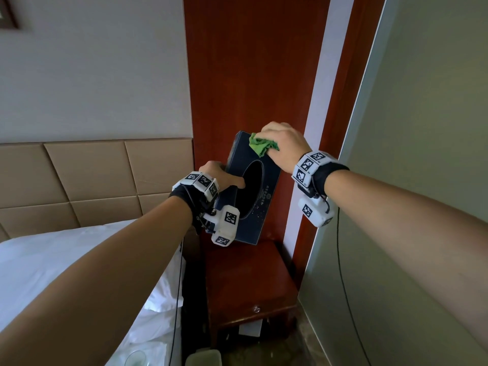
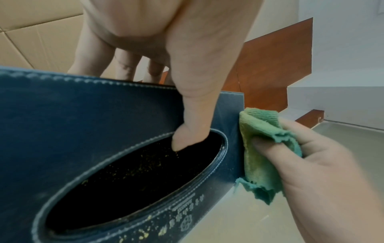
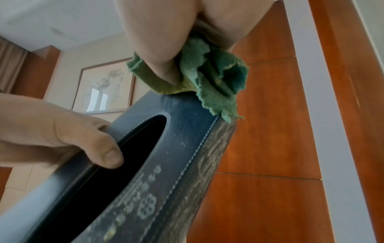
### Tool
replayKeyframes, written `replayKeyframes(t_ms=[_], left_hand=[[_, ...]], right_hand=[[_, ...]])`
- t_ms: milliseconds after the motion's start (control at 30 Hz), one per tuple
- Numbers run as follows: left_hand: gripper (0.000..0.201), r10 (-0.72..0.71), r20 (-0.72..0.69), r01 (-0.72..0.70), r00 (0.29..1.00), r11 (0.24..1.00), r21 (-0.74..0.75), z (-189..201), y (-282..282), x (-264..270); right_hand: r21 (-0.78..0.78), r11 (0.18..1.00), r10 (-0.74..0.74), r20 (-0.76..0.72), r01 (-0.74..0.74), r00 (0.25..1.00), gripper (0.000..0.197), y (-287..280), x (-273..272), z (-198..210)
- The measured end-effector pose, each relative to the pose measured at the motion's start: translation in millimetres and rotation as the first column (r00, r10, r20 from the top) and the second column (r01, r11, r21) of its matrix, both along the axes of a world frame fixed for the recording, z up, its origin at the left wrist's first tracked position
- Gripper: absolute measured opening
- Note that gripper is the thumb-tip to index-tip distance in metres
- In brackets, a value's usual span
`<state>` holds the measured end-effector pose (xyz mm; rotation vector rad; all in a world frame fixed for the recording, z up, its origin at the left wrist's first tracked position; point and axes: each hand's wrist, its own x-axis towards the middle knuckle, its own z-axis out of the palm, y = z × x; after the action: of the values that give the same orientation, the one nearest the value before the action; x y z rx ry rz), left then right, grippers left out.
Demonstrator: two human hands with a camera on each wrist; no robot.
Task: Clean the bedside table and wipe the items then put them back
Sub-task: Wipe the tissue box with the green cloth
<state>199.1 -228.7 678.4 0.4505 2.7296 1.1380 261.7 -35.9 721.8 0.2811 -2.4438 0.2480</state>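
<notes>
two hands [image 1: 219,175] on tilted tissue box [image 1: 253,186], left thumb hooked in opening, right fingers [image 2: 268,144] gripping green cloth [image 1: 261,145]

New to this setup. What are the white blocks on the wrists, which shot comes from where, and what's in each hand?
No robot here: a person works with bare hands. The white blocks with black-and-white square patterns are strapped to the wrists; going by the rig description, they carry the wrist cameras. The wide picture comes from a head-worn camera looking down over both arms. The other two come from the wrists, each looking along its own hand.

The left hand holds a dark blue tissue box above the wooden bedside table, thumb hooked into the oval opening. The right hand grips a green cloth and presses it against the box's far end. A white bed stands to the left.
</notes>
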Motion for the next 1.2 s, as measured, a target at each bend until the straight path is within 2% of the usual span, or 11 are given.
replayKeyframes(t_ms=[133,300,567,733,833,900,967,1100,1200], left_hand=[[0.051,0.013,0.019,-0.014,1.0,0.999,0.047,-0.5,-0.7,1.5],[0.061,0.052,0.094,-0.066,0.994,0.985,0.16,0.8,-0.4,5.9],[0.052,0.099,0.195,-0.165,0.976,0.917,0.362,0.8,-0.6,5.5],[0.048,0.109,0.264,-0.226,0.958,0.853,0.47,1.1,-5.1,6.7],[0.065,0.126,0.263,-0.246,0.956,0.835,0.492,1.9,-7.1,5.5],[0.061,0.14,0.243,-0.247,0.96,0.831,0.498,2.6,-9.0,5.7],[0.056,0.147,0.251,-0.258,0.957,0.829,0.497,3.6,-10.8,7.1],[0.059,0.155,0.259,-0.266,0.953,0.838,0.477,1.3,-12.4,7.9],[0.061,0.148,0.28,-0.275,0.948,0.825,0.494,-1.0,-10.3,9.5]], right_hand=[[0.035,0.999,-0.009,0.002,0.009,1.0,0.045,5.7,5.8,-9.3],[-0.007,0.999,-0.04,-0.01,0.04,0.999,0.037,3.6,12.4,-25.1],[0.016,1.0,-0.021,0.071,0.02,0.997,0.035,-9.9,32.7,-50.8],[-0.004,1.0,0.027,0.173,-0.027,0.984,0.032,-10.1,41.5,-73.3],[0.033,0.999,0.03,0.316,-0.042,0.948,0.023,-9.4,44.7,-83.1],[0.011,0.999,0.027,0.382,-0.034,0.924,0.019,-7.6,45.9,-82.6],[-0.065,0.998,0.042,0.346,-0.021,0.937,0.016,-5.3,46.4,-76.4],[-0.224,0.975,0.023,0.113,0.003,0.993,0.014,-2.4,43.1,-60.5],[-0.246,0.969,0.013,0.066,0.003,0.998,0.02,-5.4,41.2,-56.6]])
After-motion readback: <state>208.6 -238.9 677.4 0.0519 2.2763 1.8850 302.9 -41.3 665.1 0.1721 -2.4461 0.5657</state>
